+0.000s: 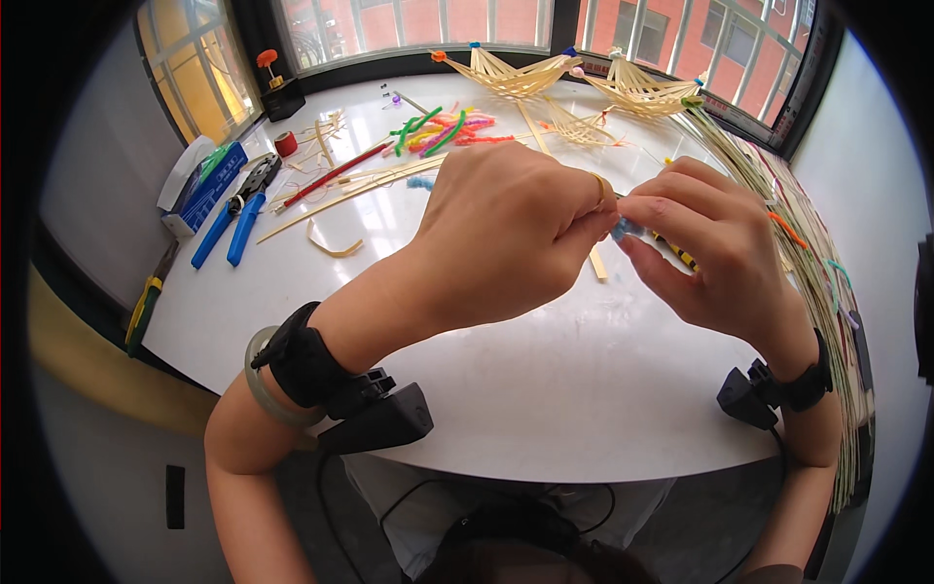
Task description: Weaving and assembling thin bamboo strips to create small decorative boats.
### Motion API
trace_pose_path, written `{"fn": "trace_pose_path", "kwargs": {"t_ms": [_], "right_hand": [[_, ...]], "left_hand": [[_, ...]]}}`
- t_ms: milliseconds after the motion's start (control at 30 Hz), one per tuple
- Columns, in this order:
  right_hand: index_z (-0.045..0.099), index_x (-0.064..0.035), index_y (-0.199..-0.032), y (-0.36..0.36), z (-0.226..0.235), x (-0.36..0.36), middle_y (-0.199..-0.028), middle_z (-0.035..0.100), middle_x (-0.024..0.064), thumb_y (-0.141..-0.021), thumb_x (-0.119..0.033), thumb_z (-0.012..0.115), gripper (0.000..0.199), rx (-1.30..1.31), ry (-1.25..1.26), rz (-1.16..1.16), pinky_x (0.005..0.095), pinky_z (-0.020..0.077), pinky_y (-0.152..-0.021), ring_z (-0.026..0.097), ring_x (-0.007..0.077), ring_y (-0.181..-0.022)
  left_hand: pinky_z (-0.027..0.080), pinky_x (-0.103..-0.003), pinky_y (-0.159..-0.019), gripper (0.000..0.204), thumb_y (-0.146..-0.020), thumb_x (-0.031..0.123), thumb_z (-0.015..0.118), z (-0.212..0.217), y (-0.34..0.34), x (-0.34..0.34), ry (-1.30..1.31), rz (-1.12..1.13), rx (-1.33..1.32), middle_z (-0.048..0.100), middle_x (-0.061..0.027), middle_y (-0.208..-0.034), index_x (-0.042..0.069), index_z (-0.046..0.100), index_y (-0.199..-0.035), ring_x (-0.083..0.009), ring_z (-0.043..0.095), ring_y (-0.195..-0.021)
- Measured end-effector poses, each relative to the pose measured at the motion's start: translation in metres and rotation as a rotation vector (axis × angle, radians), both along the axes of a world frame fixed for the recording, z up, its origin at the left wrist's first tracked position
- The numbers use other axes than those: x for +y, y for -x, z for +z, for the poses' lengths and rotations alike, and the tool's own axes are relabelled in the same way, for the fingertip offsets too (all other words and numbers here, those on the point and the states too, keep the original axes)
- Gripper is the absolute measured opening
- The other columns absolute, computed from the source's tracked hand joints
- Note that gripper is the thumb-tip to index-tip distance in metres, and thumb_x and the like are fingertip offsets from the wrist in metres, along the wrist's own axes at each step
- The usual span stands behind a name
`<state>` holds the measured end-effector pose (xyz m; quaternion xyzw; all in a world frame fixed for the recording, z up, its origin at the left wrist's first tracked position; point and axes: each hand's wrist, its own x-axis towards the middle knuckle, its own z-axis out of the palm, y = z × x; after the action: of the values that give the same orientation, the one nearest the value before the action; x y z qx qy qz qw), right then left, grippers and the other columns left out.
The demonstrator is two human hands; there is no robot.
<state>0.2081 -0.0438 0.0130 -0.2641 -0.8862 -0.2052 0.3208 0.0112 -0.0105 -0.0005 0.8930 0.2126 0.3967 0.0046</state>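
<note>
My left hand is closed in a fist over the table, its back toward me and most of what it grips hidden. At its thumb tip shows a fuzzy light blue pipe cleaner. My right hand pinches that piece between thumb and fingers, and the two hands meet there. Below them the end of a flat bamboo strip sticks out; I cannot tell whether it is held or lies on the table. A yellow-and-black tool is partly covered by my right hand.
Coloured pipe cleaners, a red pen-like stick and bamboo strips lie beyond my left hand. Woven bamboo pieces stand by the window. Blue-handled pliers and a tissue box are left; long bamboo strips line the right edge.
</note>
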Motion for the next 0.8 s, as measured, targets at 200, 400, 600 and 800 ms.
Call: {"fn": "trace_pose_path", "kwargs": {"t_ms": [200,400,600,800], "right_hand": [[0.059,-0.0012,-0.078,0.003,0.001,-0.003,-0.069,0.057,0.0075,-0.068,-0.004,0.071,0.016,-0.075,-0.179,-0.021,0.0305,0.0446,-0.05,0.056,0.0211,-0.062],[0.056,-0.0021,-0.07,0.005,-0.004,-0.01,-0.058,0.052,0.0054,-0.071,-0.005,0.067,0.012,-0.105,-0.051,-0.083,0.0316,0.0416,-0.044,0.053,0.0195,-0.053],[0.061,0.0012,-0.071,0.002,-0.004,-0.01,-0.057,0.059,0.0084,-0.075,-0.005,0.062,0.007,0.202,0.406,-0.048,0.0282,0.0434,-0.044,0.053,0.0175,-0.045],[0.064,0.0026,-0.072,0.001,0.011,-0.006,-0.061,0.063,0.0093,-0.079,-0.013,0.058,0.018,0.745,1.198,-0.021,0.0202,0.0429,-0.044,0.055,0.0088,-0.046]], "left_hand": [[0.037,-0.031,-0.045,0.003,-0.073,0.007,0.068,0.001,0.001,0.0,-0.134,0.022,0.017,0.054,-0.0066,-0.053,0.006,0.068,-0.076,-0.0207,0.051,-0.048],[0.036,-0.033,-0.043,0.006,-0.069,0.005,0.068,-0.004,-0.002,0.002,-0.246,0.036,0.065,0.051,-0.005,-0.051,0.007,0.069,-0.075,-0.0214,0.05,-0.046],[0.035,-0.031,-0.04,0.012,-0.065,0.005,0.07,-0.004,0.0,0.005,-0.319,0.0,0.074,0.05,-0.003,-0.049,0.009,0.069,-0.076,-0.0191,0.049,-0.046],[0.033,-0.029,-0.038,0.017,-0.061,0.001,0.071,0.0,0.0,0.003,-0.391,-0.057,0.014,0.05,-0.0014,-0.049,0.009,0.068,-0.075,-0.0161,0.046,-0.044]]}}
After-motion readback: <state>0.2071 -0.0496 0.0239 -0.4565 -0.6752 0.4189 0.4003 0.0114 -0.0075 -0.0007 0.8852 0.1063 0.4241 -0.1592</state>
